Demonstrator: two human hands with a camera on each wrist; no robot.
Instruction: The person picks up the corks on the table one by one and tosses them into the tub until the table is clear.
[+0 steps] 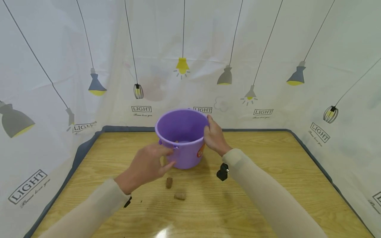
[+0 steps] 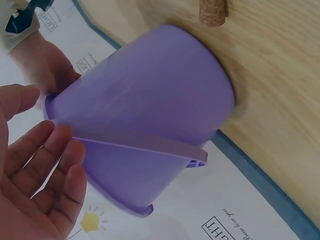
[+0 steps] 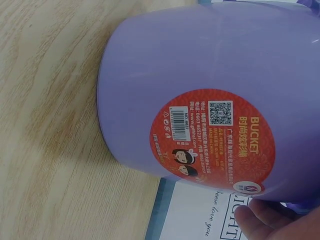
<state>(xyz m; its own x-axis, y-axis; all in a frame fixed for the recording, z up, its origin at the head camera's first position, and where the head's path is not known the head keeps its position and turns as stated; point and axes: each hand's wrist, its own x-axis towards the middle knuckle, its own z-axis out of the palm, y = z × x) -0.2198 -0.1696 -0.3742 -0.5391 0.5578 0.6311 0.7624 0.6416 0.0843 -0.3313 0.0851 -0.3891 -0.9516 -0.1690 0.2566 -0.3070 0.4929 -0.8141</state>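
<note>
A purple plastic bucket (image 1: 188, 156), with a round red label (image 3: 215, 142) on its side, stands tilted over the wooden table. My right hand (image 1: 216, 136) grips its rim on the right side. My left hand (image 1: 148, 164) is at the bucket's near left side, fingers loosely bent and apart, holding nothing; in the left wrist view its palm (image 2: 37, 180) and fingertips show beside the rim. In front of the bucket lie two corks: a darker one (image 1: 169, 182) close to its base and a paler one (image 1: 180, 195) nearer to me.
The wooden table (image 1: 262, 185) is edged by a dark blue border (image 1: 256, 130). White sheets (image 1: 190, 39) printed with hanging lamps rise behind it and at both sides. Small dark specks (image 1: 141, 201) lie on the table left of the corks.
</note>
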